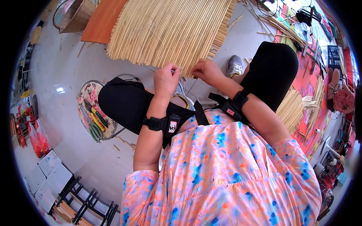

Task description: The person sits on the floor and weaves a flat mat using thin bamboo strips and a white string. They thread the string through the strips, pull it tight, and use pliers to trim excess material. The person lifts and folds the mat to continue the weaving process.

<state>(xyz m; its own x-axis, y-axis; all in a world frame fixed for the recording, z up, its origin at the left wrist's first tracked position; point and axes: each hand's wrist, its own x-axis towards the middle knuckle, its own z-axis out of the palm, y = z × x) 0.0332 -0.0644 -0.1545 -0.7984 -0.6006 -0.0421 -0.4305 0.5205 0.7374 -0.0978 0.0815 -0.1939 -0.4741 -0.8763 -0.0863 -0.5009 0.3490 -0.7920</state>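
Observation:
A mat of pale yellow reed stalks (169, 32), laid side by side, spreads out in front of me with its near edge at my fingers. My left hand (166, 80) is closed in a pinch just below that edge; what lies between its fingertips is too small to make out. To its right, my right hand (208, 71) bends its fingers in a pinch on the near right corner of the mat. A thin line, like thread or wire, shows beside the left hand. Loose pale strands lie across the mat's surface.
An orange board (101, 22) lies under the mat's left side. Left of my knee, a floral stool (85, 101) carries pliers and other hand tools. A woven basket (77, 17) stands far left. More reed stalks (292, 105) lie on a red floral sheet at right, where another person's legs show.

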